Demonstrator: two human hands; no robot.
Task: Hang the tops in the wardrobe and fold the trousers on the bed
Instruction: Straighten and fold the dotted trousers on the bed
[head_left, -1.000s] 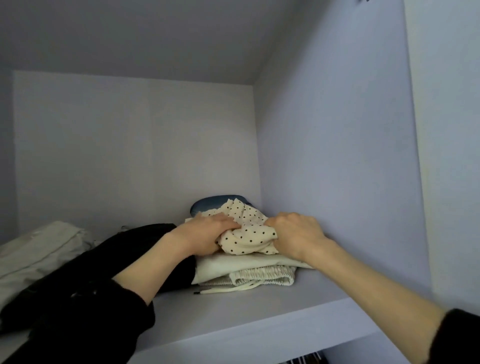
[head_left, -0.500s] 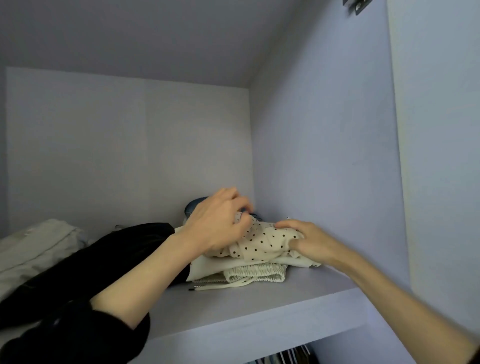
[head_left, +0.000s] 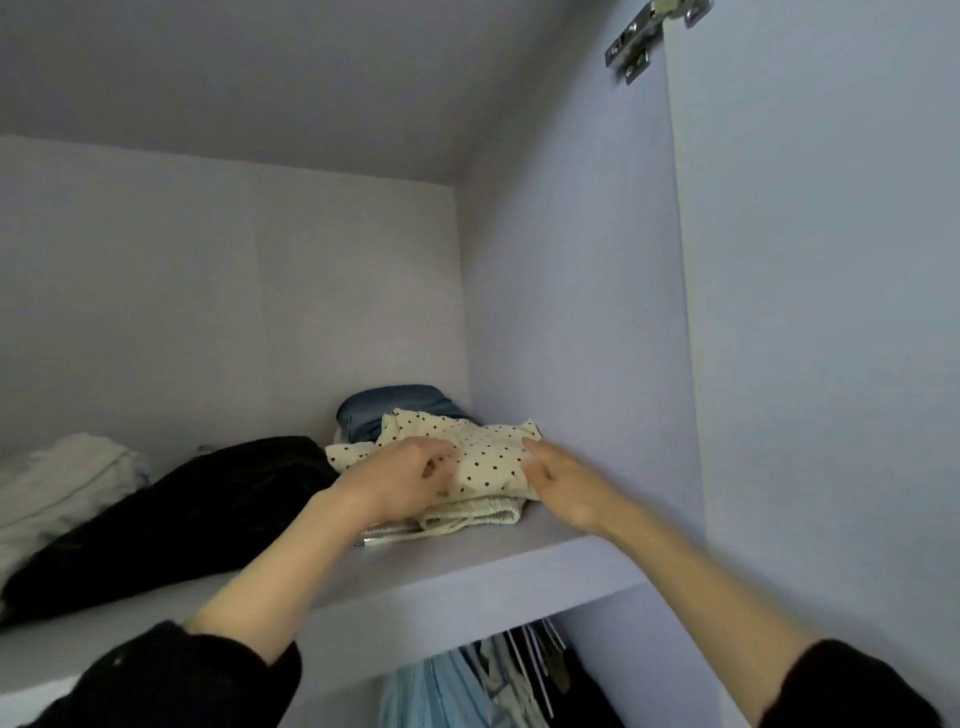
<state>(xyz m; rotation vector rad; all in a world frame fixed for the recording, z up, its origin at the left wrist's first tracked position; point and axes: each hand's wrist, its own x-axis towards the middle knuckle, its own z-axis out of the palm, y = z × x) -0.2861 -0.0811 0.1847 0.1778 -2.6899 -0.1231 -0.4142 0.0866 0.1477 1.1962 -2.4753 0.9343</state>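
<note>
A cream polka-dot garment (head_left: 483, 454) lies on top of a small folded pile at the right end of the wardrobe's upper shelf (head_left: 467, 577). Under it sits a cream drawstring piece (head_left: 472, 517) and behind it a folded blue garment (head_left: 384, 408). My left hand (head_left: 400, 480) rests on the left side of the dotted cloth with its fingers curled at the fabric. My right hand (head_left: 558, 480) lies against the cloth's right edge, fingers fairly straight and pointing inward.
A black garment (head_left: 171, 512) sprawls across the shelf's middle and a pale heap (head_left: 57, 486) lies at the far left. Hung clothes (head_left: 483, 675) show below the shelf. The wardrobe's side wall (head_left: 571, 312) is close on the right, with a door hinge (head_left: 636, 41) above.
My left hand has come down from above the pile onto the dotted garment. The cloth is spread flatter than before, and the view has dropped back so the hanging clothes show.
</note>
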